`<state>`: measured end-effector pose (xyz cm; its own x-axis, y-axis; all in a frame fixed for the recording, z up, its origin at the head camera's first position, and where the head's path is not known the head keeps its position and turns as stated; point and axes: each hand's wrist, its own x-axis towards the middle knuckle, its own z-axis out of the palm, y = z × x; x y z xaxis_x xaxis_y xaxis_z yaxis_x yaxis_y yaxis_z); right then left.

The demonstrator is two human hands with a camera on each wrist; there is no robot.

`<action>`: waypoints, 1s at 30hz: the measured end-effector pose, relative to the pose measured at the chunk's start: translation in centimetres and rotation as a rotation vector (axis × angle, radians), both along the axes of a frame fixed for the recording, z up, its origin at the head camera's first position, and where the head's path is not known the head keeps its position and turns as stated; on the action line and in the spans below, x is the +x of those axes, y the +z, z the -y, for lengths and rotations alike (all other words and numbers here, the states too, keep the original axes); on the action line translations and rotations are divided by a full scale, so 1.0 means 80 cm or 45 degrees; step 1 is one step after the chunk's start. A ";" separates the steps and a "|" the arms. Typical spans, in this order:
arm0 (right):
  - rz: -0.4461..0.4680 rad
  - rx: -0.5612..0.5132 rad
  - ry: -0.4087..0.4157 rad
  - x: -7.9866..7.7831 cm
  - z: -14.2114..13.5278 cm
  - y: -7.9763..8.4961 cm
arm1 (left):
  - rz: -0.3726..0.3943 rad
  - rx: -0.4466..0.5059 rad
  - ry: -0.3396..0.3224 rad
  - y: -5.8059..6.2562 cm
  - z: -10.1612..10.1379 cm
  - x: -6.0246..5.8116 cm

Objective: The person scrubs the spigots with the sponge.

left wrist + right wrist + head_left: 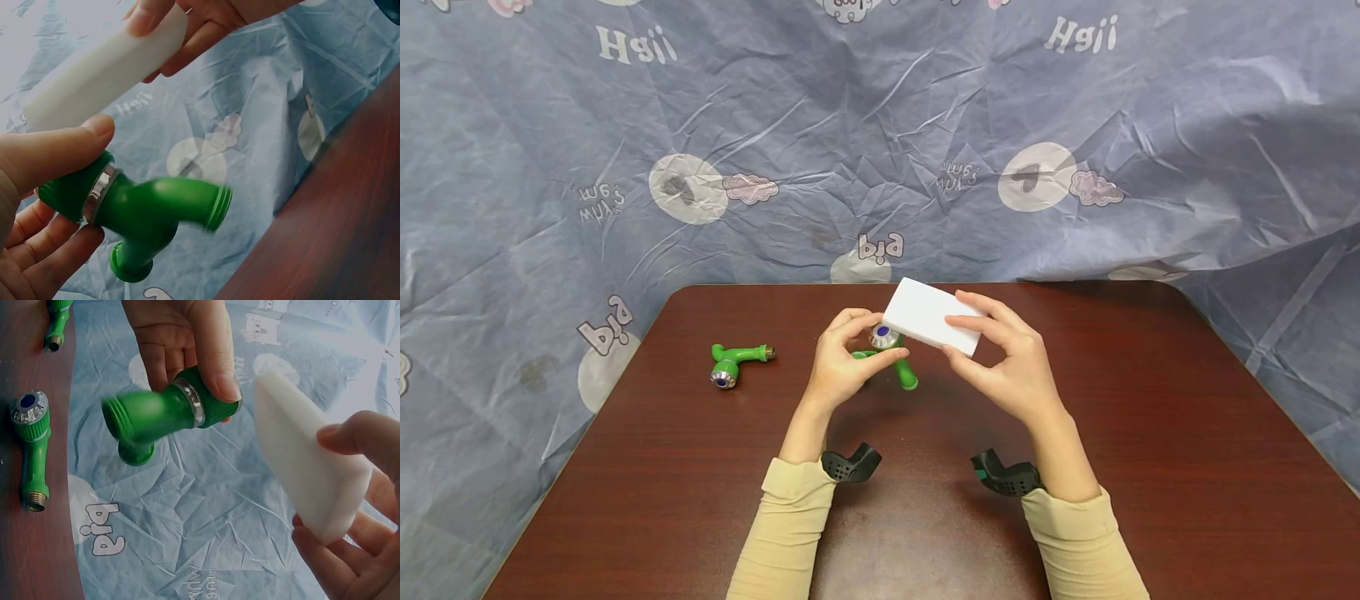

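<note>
My left hand (838, 362) grips a green tap (140, 203) by its ribbed knob, the thumb on one side and the fingers on the other. A silver ring circles the tap just below the knob. In my right hand (1015, 367) is a white sponge block (925, 312), pinched between thumb and fingers. The right wrist view shows a narrow gap between the sponge's near end and the tap's knob. Both are held up above the table, and the head view has my left hand and the sponge covering part of the tap.
A green tap (737, 357) lies at the left of the dark red-brown table (1150, 400). Another green tap (36, 456) with a blue-centred silver cap lies on the table in the right wrist view. Behind hangs a wrinkled blue printed cloth (850, 125). Both wrists carry black mounts.
</note>
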<state>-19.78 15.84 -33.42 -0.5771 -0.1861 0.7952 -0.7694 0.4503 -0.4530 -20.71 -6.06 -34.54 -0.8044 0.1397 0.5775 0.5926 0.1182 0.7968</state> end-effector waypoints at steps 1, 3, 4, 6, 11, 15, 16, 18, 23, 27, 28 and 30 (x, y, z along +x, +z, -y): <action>0.011 0.009 0.021 0.001 0.000 0.000 | 0.008 -0.001 -0.001 0.000 0.000 0.000; 0.034 0.034 0.052 0.002 0.002 0.001 | 0.030 0.011 -0.014 -0.001 0.000 0.000; 0.047 0.049 0.066 0.003 0.002 0.001 | 0.045 0.024 -0.025 -0.001 0.000 -0.001; 0.075 0.081 0.084 0.004 0.002 0.001 | 0.082 0.053 -0.050 -0.003 0.001 -0.001; 0.081 0.130 0.032 0.003 0.001 -0.001 | 0.141 0.063 -0.041 -0.004 -0.001 0.000; 0.047 0.097 -0.065 0.001 0.000 -0.002 | 0.107 0.044 0.003 -0.004 -0.001 0.000; 0.041 0.081 -0.066 0.000 0.000 -0.002 | 0.093 0.047 0.003 -0.004 -0.002 0.000; 0.036 0.053 -0.032 0.001 0.001 -0.002 | 0.078 0.072 -0.015 -0.006 -0.002 -0.001; 0.067 0.060 0.067 0.001 0.002 -0.003 | 0.062 0.128 -0.061 -0.009 -0.002 -0.004; 0.057 0.109 -0.014 0.001 0.001 -0.004 | 0.100 0.154 -0.078 -0.009 -0.002 -0.004; 0.043 0.113 -0.052 0.001 0.001 -0.004 | 0.122 0.157 -0.084 -0.008 -0.001 -0.004; 0.015 0.097 -0.122 0.000 0.001 -0.003 | 0.168 0.158 -0.101 -0.007 -0.001 -0.004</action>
